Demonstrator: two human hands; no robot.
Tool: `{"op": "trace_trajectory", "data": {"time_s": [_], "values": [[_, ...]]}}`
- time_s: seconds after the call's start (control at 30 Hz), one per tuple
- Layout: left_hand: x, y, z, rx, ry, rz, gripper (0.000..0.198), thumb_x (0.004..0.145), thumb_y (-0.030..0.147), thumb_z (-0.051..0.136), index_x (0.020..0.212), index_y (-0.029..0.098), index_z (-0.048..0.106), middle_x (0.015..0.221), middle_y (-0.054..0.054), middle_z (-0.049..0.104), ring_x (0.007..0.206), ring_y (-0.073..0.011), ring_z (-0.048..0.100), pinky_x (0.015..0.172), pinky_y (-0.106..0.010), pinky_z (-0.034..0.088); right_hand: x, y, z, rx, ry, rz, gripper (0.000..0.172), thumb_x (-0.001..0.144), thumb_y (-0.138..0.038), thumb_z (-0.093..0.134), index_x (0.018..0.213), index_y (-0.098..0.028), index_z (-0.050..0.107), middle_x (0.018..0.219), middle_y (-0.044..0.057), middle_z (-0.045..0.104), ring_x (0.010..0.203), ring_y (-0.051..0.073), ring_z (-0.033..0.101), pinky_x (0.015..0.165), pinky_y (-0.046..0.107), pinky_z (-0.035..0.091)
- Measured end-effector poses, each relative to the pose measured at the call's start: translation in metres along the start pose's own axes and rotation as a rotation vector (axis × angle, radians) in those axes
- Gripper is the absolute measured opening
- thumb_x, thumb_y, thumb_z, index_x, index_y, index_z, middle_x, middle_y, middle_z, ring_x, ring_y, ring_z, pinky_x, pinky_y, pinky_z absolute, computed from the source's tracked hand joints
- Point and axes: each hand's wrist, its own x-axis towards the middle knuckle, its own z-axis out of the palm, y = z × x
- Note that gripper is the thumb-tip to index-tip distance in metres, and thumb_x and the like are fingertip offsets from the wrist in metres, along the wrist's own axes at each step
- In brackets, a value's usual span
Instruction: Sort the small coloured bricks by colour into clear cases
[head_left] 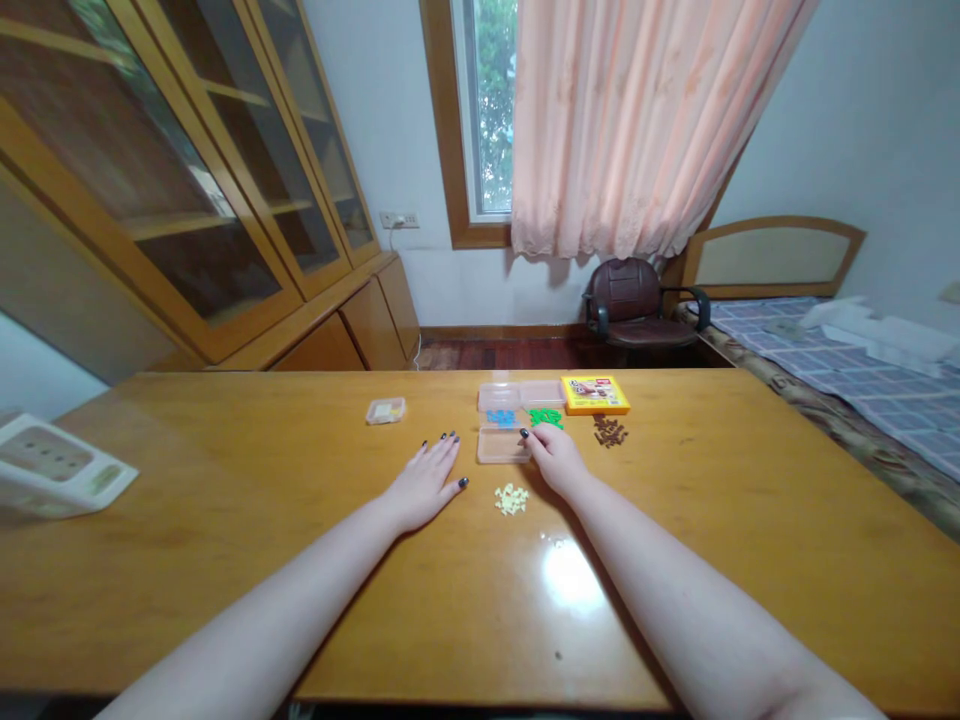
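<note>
My left hand [426, 482] lies flat on the table with its fingers spread, left of a clear plastic box [501, 447]. At the right end of that box, the fingers of my right hand [556, 460] are pinched together; what is between them is too small to make out. Behind the box lie a small heap of blue pieces [501, 418] and a heap of green pieces [546, 417]. Cream-coloured pieces [511, 499] form a loose pile in front, between my two forearms. To the right are scattered brown pieces [610, 431].
An open clear plastic case [499, 395] and a yellow box [597, 394] stand behind the heaps. Further left on the wooden table [247, 470] are a small clear box [385, 410] and a white holder [64, 468]. A chair [637, 305] is beyond the far edge.
</note>
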Motion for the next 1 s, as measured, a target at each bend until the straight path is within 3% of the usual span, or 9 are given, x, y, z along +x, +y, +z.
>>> {"op": "trace_trajectory", "data": {"time_s": [0.17, 0.37, 0.57, 0.8, 0.9, 1.0], "values": [[-0.043, 0.037, 0.003, -0.009, -0.069, 0.137, 0.073, 0.09, 0.058, 0.029, 0.147, 0.015, 0.018, 0.153, -0.013, 0.014, 0.142, -0.0256, 0.012, 0.115, -0.047, 0.011, -0.001, -0.001, 0.0, 0.005, 0.002, -0.007, 0.033, 0.092, -0.032, 0.042, 0.07, -0.017, 0.063, 0.069, 0.004, 0.059, 0.073, 0.017, 0.053, 0.066, 0.027, 0.038], [-0.041, 0.076, -0.004, -0.033, -0.15, 0.353, 0.079, 0.087, 0.056, 0.04, 0.148, 0.016, 0.012, 0.154, -0.015, 0.008, 0.142, -0.0287, 0.008, 0.115, -0.049, 0.011, 0.0, 0.0, -0.001, 0.019, 0.015, 0.001, 0.033, 0.092, -0.03, 0.043, 0.071, -0.017, 0.064, 0.071, 0.004, 0.06, 0.073, 0.017, 0.055, 0.068, 0.027, 0.039], [-0.015, 0.076, -0.003, -0.073, -0.121, 0.727, 0.079, 0.087, 0.057, 0.04, 0.149, 0.017, 0.012, 0.152, -0.013, 0.018, 0.141, -0.0284, 0.017, 0.116, -0.048, 0.007, 0.0, 0.0, -0.002, 0.035, 0.045, 0.002, 0.032, 0.091, -0.029, 0.043, 0.069, -0.017, 0.063, 0.071, 0.004, 0.061, 0.074, 0.017, 0.056, 0.068, 0.027, 0.039], [0.009, 0.066, -0.001, -0.046, -0.096, 0.715, 0.079, 0.087, 0.058, 0.04, 0.147, 0.012, 0.019, 0.15, -0.017, 0.023, 0.139, -0.0283, 0.024, 0.115, -0.045, 0.013, 0.0, 0.0, -0.002, 0.055, 0.046, 0.01, 0.032, 0.091, -0.031, 0.042, 0.07, -0.017, 0.063, 0.072, 0.005, 0.062, 0.073, 0.017, 0.056, 0.067, 0.027, 0.04], [0.011, 0.067, -0.01, -0.057, -0.024, 0.725, 0.073, 0.085, 0.056, 0.045, 0.145, 0.017, 0.028, 0.148, -0.014, 0.032, 0.137, -0.0281, 0.029, 0.114, -0.046, 0.017, 0.0, 0.001, -0.002, 0.057, 0.05, 0.009, 0.032, 0.091, -0.03, 0.042, 0.069, -0.017, 0.062, 0.072, 0.005, 0.062, 0.074, 0.017, 0.056, 0.068, 0.027, 0.039], [0.014, 0.067, -0.028, -0.128, 0.24, 0.702, 0.047, 0.088, 0.04, 0.047, 0.132, 0.024, 0.047, 0.138, -0.008, 0.049, 0.13, -0.0246, 0.04, 0.111, -0.044, 0.024, 0.001, 0.0, -0.002, 0.034, 0.047, 0.014, 0.031, 0.09, -0.029, 0.042, 0.066, -0.018, 0.059, 0.069, 0.004, 0.059, 0.07, 0.017, 0.053, 0.065, 0.027, 0.038]]}}
